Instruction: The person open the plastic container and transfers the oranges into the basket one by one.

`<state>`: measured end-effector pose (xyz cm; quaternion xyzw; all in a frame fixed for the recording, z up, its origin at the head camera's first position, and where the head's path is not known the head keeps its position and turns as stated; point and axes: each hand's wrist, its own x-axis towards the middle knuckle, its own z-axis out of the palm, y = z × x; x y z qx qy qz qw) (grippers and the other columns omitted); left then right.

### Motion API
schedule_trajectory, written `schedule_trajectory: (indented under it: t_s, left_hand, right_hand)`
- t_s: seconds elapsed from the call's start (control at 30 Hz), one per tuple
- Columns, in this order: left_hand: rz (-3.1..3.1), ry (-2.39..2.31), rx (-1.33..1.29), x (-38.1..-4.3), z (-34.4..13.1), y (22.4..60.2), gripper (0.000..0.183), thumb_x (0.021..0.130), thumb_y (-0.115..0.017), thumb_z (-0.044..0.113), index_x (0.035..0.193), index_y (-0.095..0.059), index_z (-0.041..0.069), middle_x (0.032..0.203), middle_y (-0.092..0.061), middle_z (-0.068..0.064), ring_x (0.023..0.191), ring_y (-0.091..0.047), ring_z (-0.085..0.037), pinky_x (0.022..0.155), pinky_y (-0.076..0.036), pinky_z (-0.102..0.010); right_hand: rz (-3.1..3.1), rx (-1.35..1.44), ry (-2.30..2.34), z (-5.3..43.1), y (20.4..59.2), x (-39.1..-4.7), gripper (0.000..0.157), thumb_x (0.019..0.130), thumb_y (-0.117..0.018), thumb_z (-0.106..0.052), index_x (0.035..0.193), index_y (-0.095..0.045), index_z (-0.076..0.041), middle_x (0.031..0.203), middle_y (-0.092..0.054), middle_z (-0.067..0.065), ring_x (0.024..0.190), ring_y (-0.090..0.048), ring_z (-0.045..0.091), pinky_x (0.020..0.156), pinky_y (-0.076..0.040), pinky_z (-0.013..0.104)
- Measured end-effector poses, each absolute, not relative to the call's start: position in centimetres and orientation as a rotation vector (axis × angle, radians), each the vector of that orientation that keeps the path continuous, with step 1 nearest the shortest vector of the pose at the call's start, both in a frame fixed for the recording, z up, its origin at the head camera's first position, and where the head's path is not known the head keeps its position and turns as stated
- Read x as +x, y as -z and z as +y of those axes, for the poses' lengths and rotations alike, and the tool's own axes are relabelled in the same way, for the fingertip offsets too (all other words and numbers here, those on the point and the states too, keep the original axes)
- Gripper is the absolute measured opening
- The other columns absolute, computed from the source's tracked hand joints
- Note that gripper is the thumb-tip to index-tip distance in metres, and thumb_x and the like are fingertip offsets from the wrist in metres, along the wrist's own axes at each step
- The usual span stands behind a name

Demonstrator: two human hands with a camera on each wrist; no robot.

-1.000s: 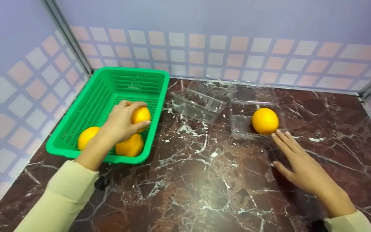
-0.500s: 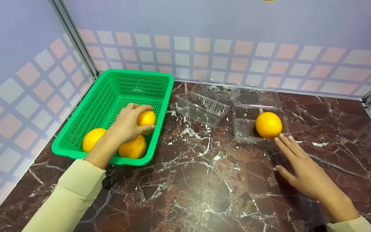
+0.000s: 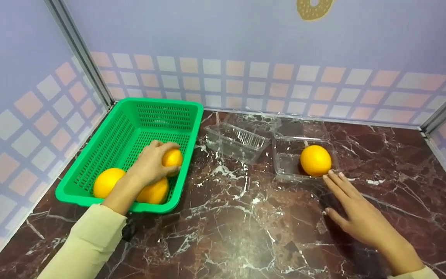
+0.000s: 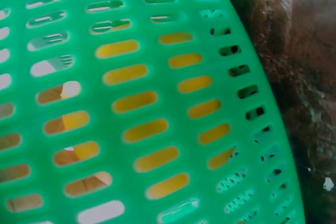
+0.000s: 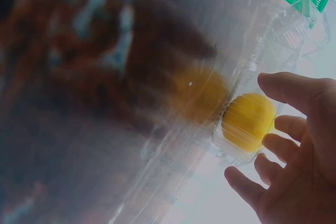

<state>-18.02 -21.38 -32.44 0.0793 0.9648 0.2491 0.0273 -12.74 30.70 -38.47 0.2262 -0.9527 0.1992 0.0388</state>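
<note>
My left hand (image 3: 149, 162) reaches into the green basket (image 3: 194, 131) and grips an orange (image 3: 173, 159) near its right wall. Two more oranges lie in the front of that basket: one (image 3: 107, 183) at the left, one (image 3: 154, 192) partly hidden under my wrist. In the left wrist view, the slotted basket wall (image 4: 105, 114) covers most of the fruit and fingers. My right hand (image 3: 362, 217) has its fingers extended, fingertips right at the front corner of a clear plastic clamshell box (image 3: 287, 170). A single orange (image 3: 316, 161) sits inside that box, whose lid is folded back.
Left of the clamshell, another clear plastic container (image 3: 236, 143) lies tilted on the dark marbled tabletop (image 3: 238, 232). Upright panels with a checked print (image 3: 234, 83) enclose the back and left side, joined by a metal post (image 3: 79, 50).
The whole head view has shifted as the camera moved. My left hand keeps its grip on the orange in the basket, and my right hand stays beside the clamshell.
</note>
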Motion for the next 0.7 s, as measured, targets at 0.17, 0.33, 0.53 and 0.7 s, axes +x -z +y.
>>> schedule_trajectory:
  t_s: [0.17,0.33,0.53,0.7]
  left_hand:
    - [2.982,-0.743,0.253,-17.9,-21.5,32.8,0.057,0.096,-0.077,0.019,0.148,-0.059,0.010,0.142,-0.051,-0.031,0.123,-0.052,-0.050,0.095,-0.055,-0.065]
    - [2.998,-0.727,0.249,-17.8,-21.6,33.2,0.057,0.096,-0.077,0.019,0.150,-0.058,0.011,0.146,-0.050,-0.030,0.126,-0.051,-0.050,0.097,-0.054,-0.067]
    - [3.012,-0.764,0.286,-17.9,-21.4,33.7,0.059,0.097,-0.075,0.016,0.152,-0.056,0.011,0.148,-0.048,-0.030,0.129,-0.049,-0.051,0.099,-0.053,-0.067]
    - [3.027,-0.732,0.276,-17.9,-21.3,33.6,0.057,0.098,-0.072,0.018,0.152,-0.055,0.011,0.148,-0.047,-0.031,0.123,-0.050,-0.049,0.097,-0.053,-0.065]
  right_hand:
    - [-2.916,0.693,-0.631,30.4,38.8,-12.4,0.086,0.093,-0.080,-0.016,0.166,-0.036,-0.013,0.173,-0.027,0.018,0.156,-0.026,0.051,0.115,-0.032,0.075]
    - [-2.923,0.704,-0.645,30.3,38.9,-12.4,0.086,0.093,-0.080,-0.016,0.166,-0.035,-0.013,0.173,-0.025,0.020,0.157,-0.024,0.051,0.115,-0.032,0.075]
    - [-2.911,0.710,-0.638,30.6,38.6,-12.6,0.087,0.092,-0.080,-0.015,0.167,-0.034,-0.013,0.173,-0.025,0.019,0.157,-0.024,0.051,0.114,-0.032,0.076]
    - [-2.921,0.714,-0.636,30.6,38.4,-12.6,0.088,0.093,-0.080,-0.016,0.167,-0.033,-0.014,0.173,-0.024,0.021,0.156,-0.024,0.052,0.114,-0.032,0.077]
